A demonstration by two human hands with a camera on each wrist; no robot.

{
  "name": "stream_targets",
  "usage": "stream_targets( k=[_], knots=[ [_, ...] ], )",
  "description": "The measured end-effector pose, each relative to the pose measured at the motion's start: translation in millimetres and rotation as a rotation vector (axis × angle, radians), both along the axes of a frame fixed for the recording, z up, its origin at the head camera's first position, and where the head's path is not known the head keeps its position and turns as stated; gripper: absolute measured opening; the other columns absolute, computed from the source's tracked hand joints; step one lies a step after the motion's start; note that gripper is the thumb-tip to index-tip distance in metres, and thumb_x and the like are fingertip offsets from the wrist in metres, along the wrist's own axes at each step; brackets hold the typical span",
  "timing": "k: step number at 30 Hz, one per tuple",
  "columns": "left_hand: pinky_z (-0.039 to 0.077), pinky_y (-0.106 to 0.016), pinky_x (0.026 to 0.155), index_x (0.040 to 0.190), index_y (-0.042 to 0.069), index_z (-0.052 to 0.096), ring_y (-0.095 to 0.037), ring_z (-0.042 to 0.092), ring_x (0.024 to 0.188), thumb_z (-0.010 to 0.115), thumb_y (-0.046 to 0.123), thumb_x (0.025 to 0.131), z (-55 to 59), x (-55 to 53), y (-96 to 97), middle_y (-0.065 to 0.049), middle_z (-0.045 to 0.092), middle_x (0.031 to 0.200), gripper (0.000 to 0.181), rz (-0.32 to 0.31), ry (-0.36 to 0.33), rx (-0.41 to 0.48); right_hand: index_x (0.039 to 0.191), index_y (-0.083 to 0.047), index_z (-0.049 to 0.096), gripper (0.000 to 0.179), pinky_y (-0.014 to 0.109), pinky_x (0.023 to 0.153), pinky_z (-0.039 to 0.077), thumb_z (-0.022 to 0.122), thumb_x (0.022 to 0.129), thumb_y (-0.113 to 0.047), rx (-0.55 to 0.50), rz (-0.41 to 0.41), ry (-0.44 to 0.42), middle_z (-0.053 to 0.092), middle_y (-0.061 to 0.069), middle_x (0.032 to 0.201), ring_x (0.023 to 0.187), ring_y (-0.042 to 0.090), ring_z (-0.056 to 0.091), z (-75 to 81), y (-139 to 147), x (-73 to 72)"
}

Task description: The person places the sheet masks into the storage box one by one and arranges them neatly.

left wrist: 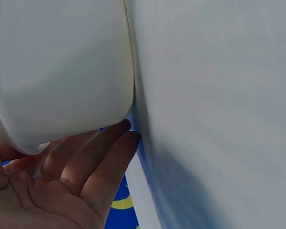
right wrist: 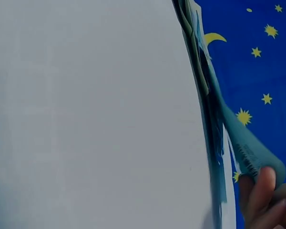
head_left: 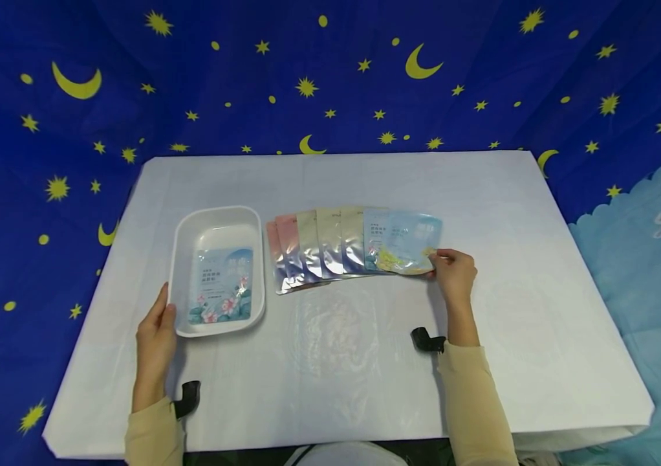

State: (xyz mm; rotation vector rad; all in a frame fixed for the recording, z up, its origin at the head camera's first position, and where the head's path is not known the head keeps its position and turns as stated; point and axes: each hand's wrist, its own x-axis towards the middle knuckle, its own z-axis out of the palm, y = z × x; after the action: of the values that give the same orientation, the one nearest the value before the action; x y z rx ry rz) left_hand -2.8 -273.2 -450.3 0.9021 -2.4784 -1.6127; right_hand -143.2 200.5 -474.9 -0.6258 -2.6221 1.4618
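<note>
My left hand point(head_left: 156, 340) holds the left side of a white plastic tray point(head_left: 179, 278), thumb at its rim and fingers along the outer wall, as the left wrist view also shows. Inside the tray lies a flat blue packet point(head_left: 216, 278) printed with pink flowers. Between thumb and fingers, my right hand point(head_left: 456, 272) pinches the lower right corner of a light blue packet point(head_left: 414, 236) with yellow flowers. This packet is the rightmost of an overlapping row; in the right wrist view its held end point(right wrist: 257, 152) bends up off the others.
Left of the held packet, the row has another blue packet point(head_left: 372, 226), several pale green packets point(head_left: 328, 233) and pink packets point(head_left: 287, 233) with silvery lower parts. A white cloth point(head_left: 540, 323) covers the table. Behind hangs a dark blue star-and-moon curtain point(head_left: 354, 39).
</note>
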Motion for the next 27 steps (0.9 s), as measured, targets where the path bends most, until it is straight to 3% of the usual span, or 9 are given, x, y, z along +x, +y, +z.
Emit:
stream_targets(
  k=[3, 12, 20, 27],
  knots=[
    [0.015, -0.041, 0.124, 0.155, 0.021, 0.023, -0.023, 0.016, 0.150, 0.030, 0.022, 0.108, 0.4, 0.0, -0.1, 0.001, 0.021, 0.161, 0.048, 0.000, -0.002, -0.003, 0.111, 0.008, 0.069, 0.025, 0.015, 0.045, 0.050, 0.065, 0.091, -0.007, -0.088, -0.032, 0.050, 0.072, 0.018, 0.076, 0.039, -0.002, 0.056, -0.6, 1, 0.3],
    [0.015, -0.042, 0.124, 0.155, 0.021, 0.022, -0.024, 0.015, 0.150, 0.030, 0.022, 0.108, 1.3, 0.6, -0.5, 0.001, 0.020, 0.161, 0.048, -0.006, -0.020, -0.010, 0.111, 0.012, 0.068, 0.025, 0.013, 0.044, 0.050, 0.064, 0.091, -0.002, -0.244, -0.094, 0.133, 0.058, -0.018, 0.055, 0.038, -0.002, 0.055, 4.7, 1, 1.5],
    [0.014, -0.042, 0.124, 0.155, 0.022, 0.022, -0.023, 0.015, 0.150, 0.030, 0.023, 0.108, 1.0, 0.7, -0.3, 0.002, 0.019, 0.162, 0.048, 0.007, -0.017, 0.004, 0.110, 0.016, 0.065, 0.024, 0.015, 0.041, 0.049, 0.063, 0.091, 0.002, -0.387, -0.066, 0.201, 0.060, -0.016, 0.055, 0.039, 0.000, 0.056, 25.5, -22, 0.4],
    [0.015, -0.042, 0.124, 0.155, 0.021, 0.023, -0.023, 0.016, 0.150, 0.030, 0.021, 0.108, 1.2, 0.0, 0.8, 0.000, 0.021, 0.161, 0.048, 0.007, -0.005, 0.007, 0.105, 0.016, 0.067, 0.019, 0.019, 0.042, 0.051, 0.064, 0.089, 0.006, -0.454, 0.081, 0.316, 0.065, -0.011, 0.062, 0.040, 0.004, 0.057, 43.4, -70, 2.6]
  ],
)
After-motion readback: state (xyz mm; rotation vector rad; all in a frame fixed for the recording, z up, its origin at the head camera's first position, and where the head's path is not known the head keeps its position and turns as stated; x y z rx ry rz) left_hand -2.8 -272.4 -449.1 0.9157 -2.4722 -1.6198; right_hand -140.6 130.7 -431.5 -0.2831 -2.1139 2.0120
